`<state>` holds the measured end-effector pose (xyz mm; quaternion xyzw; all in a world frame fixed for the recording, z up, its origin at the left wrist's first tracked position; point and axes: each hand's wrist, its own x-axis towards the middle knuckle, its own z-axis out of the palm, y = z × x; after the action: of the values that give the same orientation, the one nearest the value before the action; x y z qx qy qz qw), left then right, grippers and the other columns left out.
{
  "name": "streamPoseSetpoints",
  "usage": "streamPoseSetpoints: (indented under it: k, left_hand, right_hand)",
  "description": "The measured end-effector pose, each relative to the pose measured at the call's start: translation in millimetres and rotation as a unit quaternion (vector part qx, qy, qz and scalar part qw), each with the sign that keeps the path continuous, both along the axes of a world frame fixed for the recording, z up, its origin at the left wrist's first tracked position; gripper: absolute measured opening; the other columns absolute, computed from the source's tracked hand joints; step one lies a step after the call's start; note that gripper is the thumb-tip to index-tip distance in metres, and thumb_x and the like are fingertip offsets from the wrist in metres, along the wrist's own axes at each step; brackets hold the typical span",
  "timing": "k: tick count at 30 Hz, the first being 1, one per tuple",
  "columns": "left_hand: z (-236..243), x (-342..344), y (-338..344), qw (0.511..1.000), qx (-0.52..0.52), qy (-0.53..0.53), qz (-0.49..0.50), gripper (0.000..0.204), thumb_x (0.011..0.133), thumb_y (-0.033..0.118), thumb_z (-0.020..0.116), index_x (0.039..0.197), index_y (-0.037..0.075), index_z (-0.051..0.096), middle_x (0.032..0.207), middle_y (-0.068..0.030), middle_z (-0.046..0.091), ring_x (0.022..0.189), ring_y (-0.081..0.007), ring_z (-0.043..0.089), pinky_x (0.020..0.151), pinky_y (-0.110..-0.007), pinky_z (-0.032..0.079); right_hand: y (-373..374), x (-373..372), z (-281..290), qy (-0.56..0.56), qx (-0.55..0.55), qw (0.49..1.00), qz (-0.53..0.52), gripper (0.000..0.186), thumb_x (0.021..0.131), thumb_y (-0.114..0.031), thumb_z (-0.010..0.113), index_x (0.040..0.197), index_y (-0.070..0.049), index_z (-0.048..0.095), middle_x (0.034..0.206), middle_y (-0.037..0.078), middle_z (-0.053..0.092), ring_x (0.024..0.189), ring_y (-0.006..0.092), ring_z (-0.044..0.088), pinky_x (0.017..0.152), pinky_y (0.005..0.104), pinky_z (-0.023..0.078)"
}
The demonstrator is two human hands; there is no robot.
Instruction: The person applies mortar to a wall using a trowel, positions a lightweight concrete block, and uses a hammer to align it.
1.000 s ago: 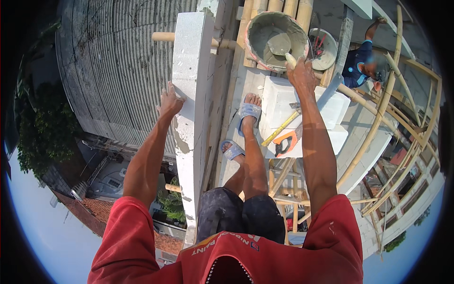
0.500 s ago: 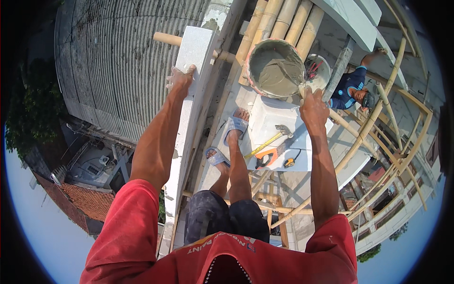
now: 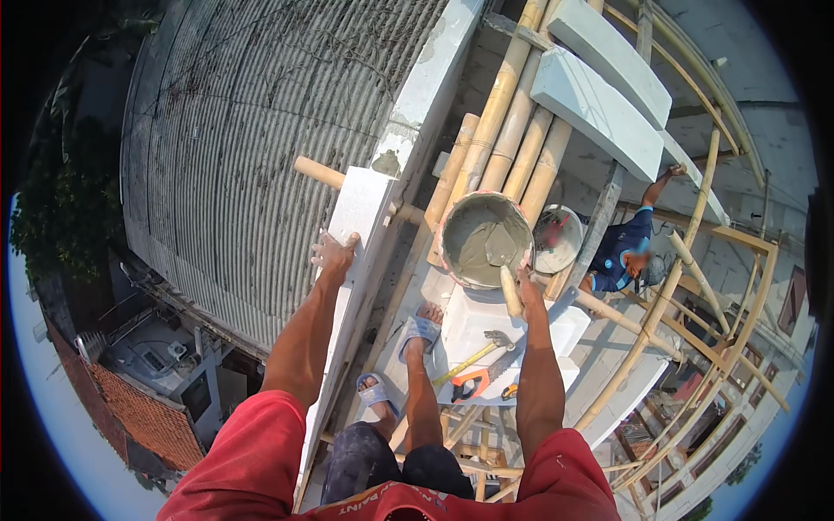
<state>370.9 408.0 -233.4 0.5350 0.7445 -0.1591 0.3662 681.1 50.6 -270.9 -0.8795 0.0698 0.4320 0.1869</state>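
Note:
My left hand (image 3: 334, 259) rests against the near end of a white lightweight block (image 3: 363, 201) on the wall top, fingers spread past its left edge and thumb on its face. Grey mortar (image 3: 491, 239) fills a round bucket (image 3: 445, 252) right of the wall. In it sits a trowel, its blade in the mortar and its pale wooden handle (image 3: 511, 293) leaning over the near rim. My right hand (image 3: 530, 291) is at that rim, just right of the handle. Its fingertips are partly hidden, so I cannot tell whether they touch the handle or the rim.
A hammer (image 3: 498, 339), an orange-handled saw (image 3: 473, 382) and a tape measure (image 3: 510, 392) lie near white blocks (image 3: 486, 317). A smaller bucket (image 3: 558, 252) stands beside the mortar. Bamboo poles (image 3: 539, 156) run ahead. A co-worker (image 3: 621, 252) is at right; a corrugated roof (image 3: 261, 174) lies left.
The trowel handle, gripped by my right hand before, now shows uncovered beside that hand. My left hand stays at the block. The whole view has shifted, with the bucket and block lower.

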Motion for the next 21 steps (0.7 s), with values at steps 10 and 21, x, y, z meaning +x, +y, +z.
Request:
streamPoseSetpoints:
  k: [10, 21]
  left_hand:
    - [-8, 8, -13, 0.999, -0.034, -0.020, 0.025, 0.110, 0.082, 0.065, 0.070, 0.160, 0.013, 0.012, 0.160, -0.0348, 0.006, 0.145, -0.0595, 0.005, 0.116, -0.066, 0.022]
    - [-17, -6, -11, 0.999, -0.019, -0.041, 0.022, 0.115, 0.080, 0.067, 0.071, 0.160, 0.012, 0.008, 0.160, -0.0360, 0.003, 0.145, -0.0601, 0.003, 0.114, -0.068, 0.021]
  right_hand:
    - [-3, -13, 33, 0.003, 0.228, 0.870, -0.438, 0.057, 0.088, -0.031, 0.076, 0.132, 0.000, 0.055, 0.130, 0.012, 0.058, 0.112, 0.0274, 0.060, 0.100, 0.0341, 0.048]
    - [134, 11, 145, 0.147, 0.348, 0.866, -0.327, 0.026, 0.093, -0.034, 0.070, 0.099, -0.012, 0.058, 0.064, -0.003, 0.045, 0.057, 0.0126, 0.046, 0.061, 0.0300, 0.043]
